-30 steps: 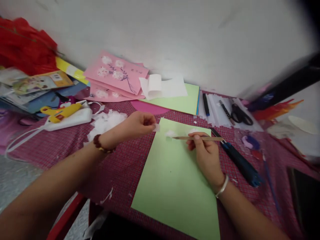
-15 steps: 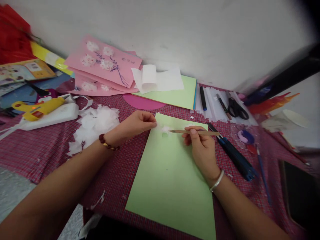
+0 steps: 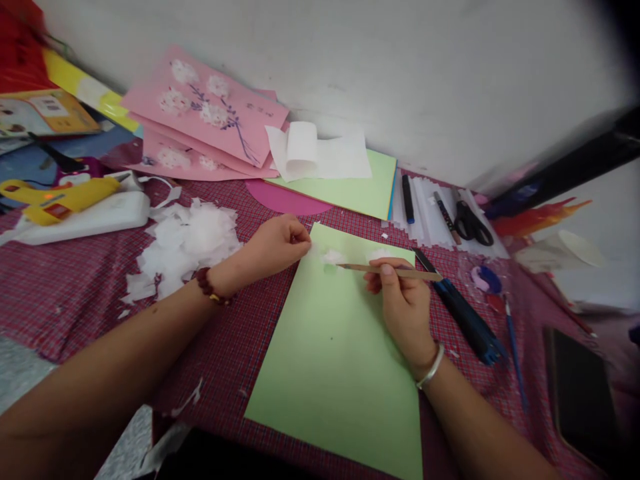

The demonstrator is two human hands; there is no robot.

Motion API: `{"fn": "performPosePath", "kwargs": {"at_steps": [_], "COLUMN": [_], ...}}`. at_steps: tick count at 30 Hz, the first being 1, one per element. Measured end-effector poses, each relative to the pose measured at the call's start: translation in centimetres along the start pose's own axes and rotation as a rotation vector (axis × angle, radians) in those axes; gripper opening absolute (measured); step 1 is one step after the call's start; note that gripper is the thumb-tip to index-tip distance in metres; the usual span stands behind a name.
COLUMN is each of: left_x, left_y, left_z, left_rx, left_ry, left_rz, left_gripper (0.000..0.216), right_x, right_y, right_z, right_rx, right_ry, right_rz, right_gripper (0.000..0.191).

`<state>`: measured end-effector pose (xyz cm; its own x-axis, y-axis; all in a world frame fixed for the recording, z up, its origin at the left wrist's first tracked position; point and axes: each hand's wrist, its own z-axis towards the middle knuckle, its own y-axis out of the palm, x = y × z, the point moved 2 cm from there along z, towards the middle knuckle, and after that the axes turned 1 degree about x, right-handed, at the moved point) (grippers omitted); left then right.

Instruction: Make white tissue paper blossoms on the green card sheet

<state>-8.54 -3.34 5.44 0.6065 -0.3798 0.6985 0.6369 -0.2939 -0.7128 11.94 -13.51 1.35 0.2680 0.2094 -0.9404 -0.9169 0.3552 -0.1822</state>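
A pale, faintly smudged wall [image 3: 340, 73] backs the workspace, above a creased red-and-blue checked tablecloth [image 3: 240, 360]. On the cloth lies a flat, smooth light green sheet [image 3: 330, 373], an oblong set at a slant. Against the wall leans a stack of pink cards [image 3: 210, 117], its top one bearing puffy white blossoms on dark purple twigs; a curled white paper strip [image 3: 303, 150] sits beside it. Left of the sheet spreads a heap of thin, ragged white paper pieces [image 3: 193, 233], with the left forearm close by. Beyond it, a yellow glue gun [image 3: 75, 199] rests on a white block.

The right hand [image 3: 405, 310] reaches over the sheet's upper right, gripping a slim wooden stick [image 3: 360, 268] whose rear end crosses above a dark blue utility knife [image 3: 470, 320]. Black scissors [image 3: 470, 223] lie farther back. The left hand [image 3: 273, 247] is pinched at the sheet's upper left corner, thumb and forefinger closed on a pale scrap [image 3: 313, 247], barely visible. The stick's pointed tip is just beside a fluffy white tuft [image 3: 333, 257] on the sheet; a second tuft [image 3: 379, 254] is partly hidden by the right hand.
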Motion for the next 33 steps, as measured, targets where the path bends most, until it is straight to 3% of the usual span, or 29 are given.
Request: {"fn": "performPosePath", "kwargs": {"at_steps": [8,15,27,33], "left_x": [0.1,-0.3,0.4,0.8], "left_y": [1.1,1.1,1.1,3.2], "left_z": [-0.3,0.0,-0.2,0.5], "left_rx": [-0.155,-0.055,-0.168,-0.171], "left_ry": [-0.028,-0.043,-0.050,-0.075], "left_rz": [-0.111,-0.179,-0.199,-0.262], "left_gripper": [0.019,0.014,0.016,0.016], "right_x": [-0.4,-0.3,-0.2,-0.1], "right_y": [-0.1,0.2,0.7,0.7], "right_z": [0.0,0.0,0.6,0.8], "right_rx": [0.032,-0.042,-0.007,-0.001], "right_ry": [-0.001,0.002,0.053,0.064], "right_rz": [-0.011,-0.008,0.040,0.041], "right_gripper": [0.018,0.019,0.020,0.021]}}
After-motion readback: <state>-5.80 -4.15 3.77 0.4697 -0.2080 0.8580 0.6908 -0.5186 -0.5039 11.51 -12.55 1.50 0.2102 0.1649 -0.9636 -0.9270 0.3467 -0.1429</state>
